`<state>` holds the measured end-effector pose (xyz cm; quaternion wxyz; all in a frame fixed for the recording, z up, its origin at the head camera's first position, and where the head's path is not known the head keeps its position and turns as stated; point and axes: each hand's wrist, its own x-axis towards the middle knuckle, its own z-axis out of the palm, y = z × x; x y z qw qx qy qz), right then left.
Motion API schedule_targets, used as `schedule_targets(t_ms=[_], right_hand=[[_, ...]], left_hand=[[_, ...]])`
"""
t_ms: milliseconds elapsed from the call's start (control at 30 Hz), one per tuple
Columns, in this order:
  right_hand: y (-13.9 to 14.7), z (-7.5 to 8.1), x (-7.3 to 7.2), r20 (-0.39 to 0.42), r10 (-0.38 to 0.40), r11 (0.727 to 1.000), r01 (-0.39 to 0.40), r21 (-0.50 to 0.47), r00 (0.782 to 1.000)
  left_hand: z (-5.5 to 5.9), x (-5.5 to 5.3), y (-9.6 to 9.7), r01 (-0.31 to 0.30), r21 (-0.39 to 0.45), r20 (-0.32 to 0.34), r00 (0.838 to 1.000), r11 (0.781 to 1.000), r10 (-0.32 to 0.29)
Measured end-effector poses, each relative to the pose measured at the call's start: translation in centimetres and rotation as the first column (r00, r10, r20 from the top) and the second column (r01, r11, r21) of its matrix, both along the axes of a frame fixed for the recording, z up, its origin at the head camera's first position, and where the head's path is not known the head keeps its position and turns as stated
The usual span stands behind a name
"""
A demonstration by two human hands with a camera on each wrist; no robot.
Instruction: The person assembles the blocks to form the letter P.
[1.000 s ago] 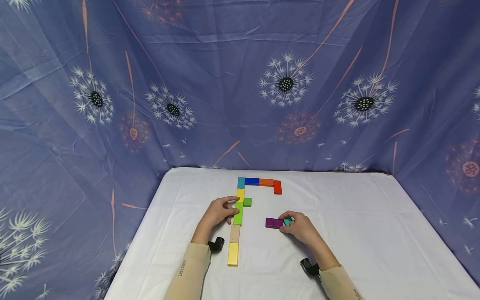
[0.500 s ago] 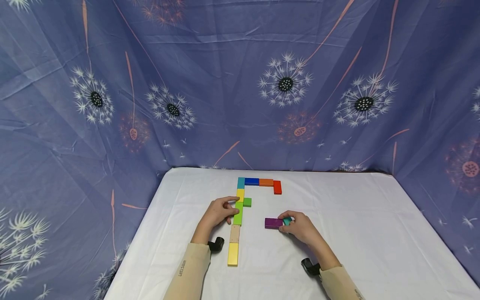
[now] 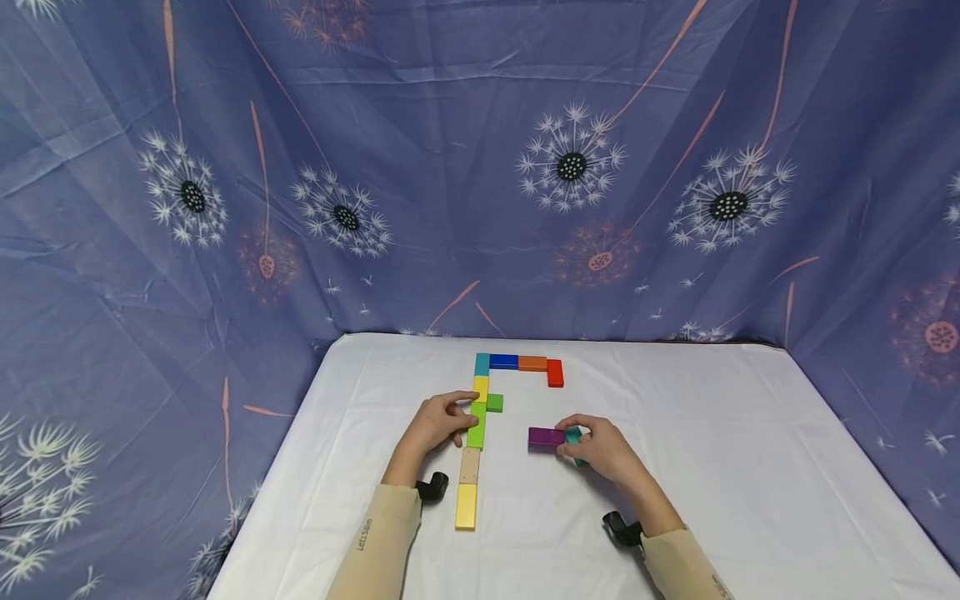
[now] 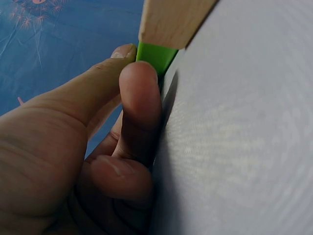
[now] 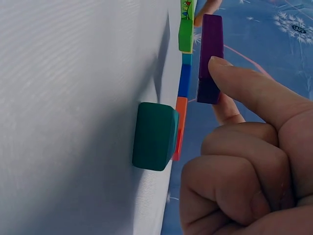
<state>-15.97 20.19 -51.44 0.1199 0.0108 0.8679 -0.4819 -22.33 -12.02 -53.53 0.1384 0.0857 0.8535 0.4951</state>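
Note:
Thumb and index finger of my right hand pinch one end of a purple block. In the right wrist view the purple block is held up off the white cloth, its other fingers folded in. Below it a teal block lies on the cloth, partly covered by the fingers in the head view. My left hand touches the row of blocks from its left side, thumb by a lime green block and index finger over a yellow block. Its fingertips meet the green block in the left wrist view.
The row runs toward me through a plain wooden block and a golden yellow block. At its far end come light blue, blue, orange and red blocks. A small green block juts out rightward.
My right hand has lifted the purple block slightly and shifted it a little left, so more of the teal block shows below the fingers. The left hand and the row have stayed put.

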Motion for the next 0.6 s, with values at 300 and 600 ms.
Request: schedule_targets(t_ms=[300,600], right_hand=[[0.1,0.0,-0.7,0.009,-0.011,1.0,0.011,-0.018,1.0],[0.0,-0.2,-1.6,-0.011,0.0,0.999,0.0,-0.04,1.0]], left_hand=[[0.0,-0.1,0.0,-0.004,0.001,0.005,1.0,1.0,0.004],[0.2,0.0,0.1,-0.004,-0.013,0.0,1.0,1.0,0.004]])
